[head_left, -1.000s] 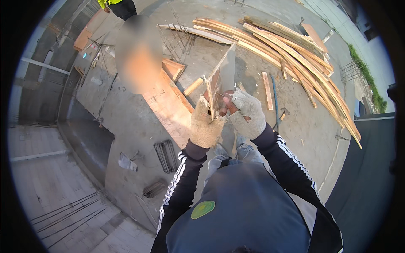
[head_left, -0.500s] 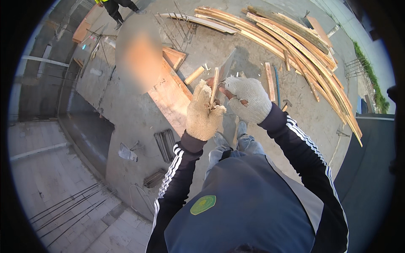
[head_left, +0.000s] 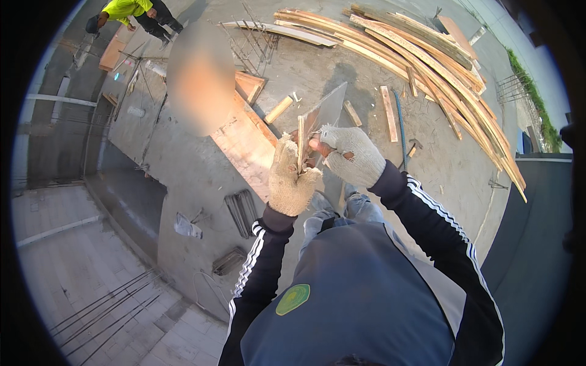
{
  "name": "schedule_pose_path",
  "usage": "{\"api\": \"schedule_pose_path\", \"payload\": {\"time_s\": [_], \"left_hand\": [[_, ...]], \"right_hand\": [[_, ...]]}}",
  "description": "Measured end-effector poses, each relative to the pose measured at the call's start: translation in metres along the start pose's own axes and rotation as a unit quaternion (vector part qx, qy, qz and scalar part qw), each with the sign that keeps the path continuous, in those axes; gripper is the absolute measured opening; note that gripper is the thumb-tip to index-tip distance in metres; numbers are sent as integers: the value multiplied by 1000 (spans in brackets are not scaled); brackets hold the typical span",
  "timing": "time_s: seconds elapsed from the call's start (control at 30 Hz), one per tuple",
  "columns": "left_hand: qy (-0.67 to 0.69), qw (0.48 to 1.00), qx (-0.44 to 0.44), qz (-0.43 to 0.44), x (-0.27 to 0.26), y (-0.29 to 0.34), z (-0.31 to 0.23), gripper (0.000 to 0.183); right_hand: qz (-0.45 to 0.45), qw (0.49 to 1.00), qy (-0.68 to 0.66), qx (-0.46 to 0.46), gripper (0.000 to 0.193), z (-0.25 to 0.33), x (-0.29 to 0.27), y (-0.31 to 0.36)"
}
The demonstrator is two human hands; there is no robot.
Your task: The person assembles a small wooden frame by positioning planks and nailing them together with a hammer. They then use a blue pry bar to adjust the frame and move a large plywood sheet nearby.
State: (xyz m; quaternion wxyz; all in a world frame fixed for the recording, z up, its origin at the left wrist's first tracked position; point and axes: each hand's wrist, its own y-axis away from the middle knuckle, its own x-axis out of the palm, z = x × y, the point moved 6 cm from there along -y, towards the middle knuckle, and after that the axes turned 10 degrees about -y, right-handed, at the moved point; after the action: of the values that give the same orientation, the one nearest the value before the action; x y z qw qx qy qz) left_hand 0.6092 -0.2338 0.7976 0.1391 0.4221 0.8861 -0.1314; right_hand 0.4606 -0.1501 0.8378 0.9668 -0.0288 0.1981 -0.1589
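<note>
Between my two hands stands a thin flat panel (head_left: 331, 105), grey-brown on its face, with a pale wooden edge (head_left: 301, 143) toward me. Whether the face and edge are one piece I cannot fully tell. My left hand (head_left: 291, 180), in a worn cream knit glove with bare fingertips, is closed around the pale edge. My right hand (head_left: 354, 155), gloved alike, is closed at the panel's other side, its thumb and fingertips pressed near the edge. Some fingers of both hands are hidden behind the panel and gloves.
A wooden board (head_left: 244, 143) lies beyond my left hand, partly under a blurred patch. Long planks (head_left: 427, 58) are piled far right. A blue rod (head_left: 400, 125), a hammer (head_left: 413, 149), wood offcuts (head_left: 279, 110) and bent rebar (head_left: 242, 211) lie around. A person (head_left: 143, 15) bends far left.
The panel has turned, so more of its face shows. Both hands have shifted slightly left and down in the picture. More of the person at far left has come into view.
</note>
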Motion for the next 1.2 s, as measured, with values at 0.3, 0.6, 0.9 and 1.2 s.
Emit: {"api": "schedule_pose_path", "payload": {"time_s": [0.3, 0.6, 0.9, 1.2], "left_hand": [[-317, 928, 190, 47, 26, 5, -28, 69], [-154, 960, 46, 229, 68, -3, -3, 29], [-243, 891, 187, 334, 164, -49, 12, 13], [-90, 988, -34, 118, 154, -134, 26, 18]], "right_hand": [[-57, 936, -213, 275, 59, -47, -8, 37], [-127, 859, -356, 345, 38, -116, 0, 118], [-159, 884, -270, 347, 33, -150, -57, 149], [-248, 872, -60, 417, 35, -277, -134, 244]]}}
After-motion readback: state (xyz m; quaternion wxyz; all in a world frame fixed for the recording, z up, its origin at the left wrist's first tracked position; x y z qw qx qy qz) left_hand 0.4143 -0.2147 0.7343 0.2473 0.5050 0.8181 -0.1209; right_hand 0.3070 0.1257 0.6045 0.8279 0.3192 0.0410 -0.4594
